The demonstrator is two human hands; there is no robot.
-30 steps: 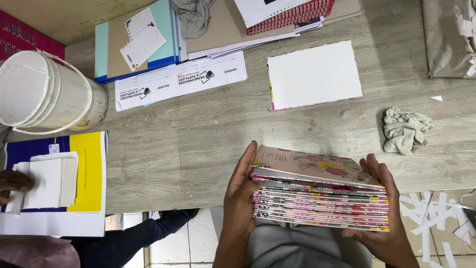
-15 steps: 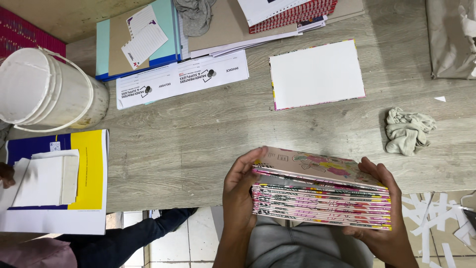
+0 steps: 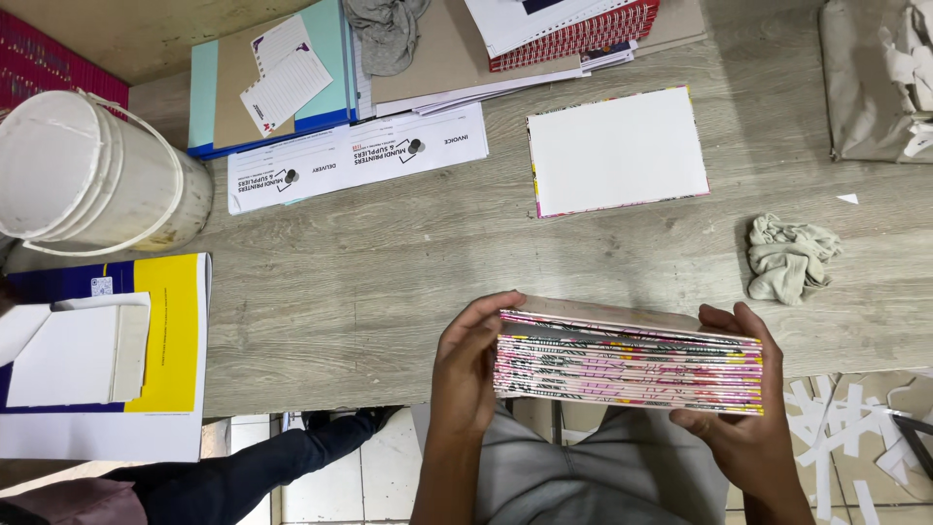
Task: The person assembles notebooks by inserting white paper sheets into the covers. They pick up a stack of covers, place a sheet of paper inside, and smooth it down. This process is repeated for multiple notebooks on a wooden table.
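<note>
A thick stack of thin booklets (image 3: 627,369) with pink patterned covers rests at the near edge of the grey wooden table (image 3: 389,282), spines facing me. My left hand (image 3: 466,365) clasps the stack's left end, fingers curled over its top. At the other end my right hand (image 3: 743,418) grips the right side from below, its thumb on the top booklet. One more booklet (image 3: 617,151) lies flat on the table farther back, white side up.
A crumpled grey rag (image 3: 787,258) lies right of the stack. A white bucket (image 3: 92,175) stands at the left. Printed forms (image 3: 355,156), folders and a red spiral notebook (image 3: 573,29) fill the far side. A yellow and blue cover (image 3: 170,335) with white sheets sits near left.
The stack has tipped flatter so its top cover shows less, both hands still on it. Another person's hand at the far left edge has withdrawn from view.
</note>
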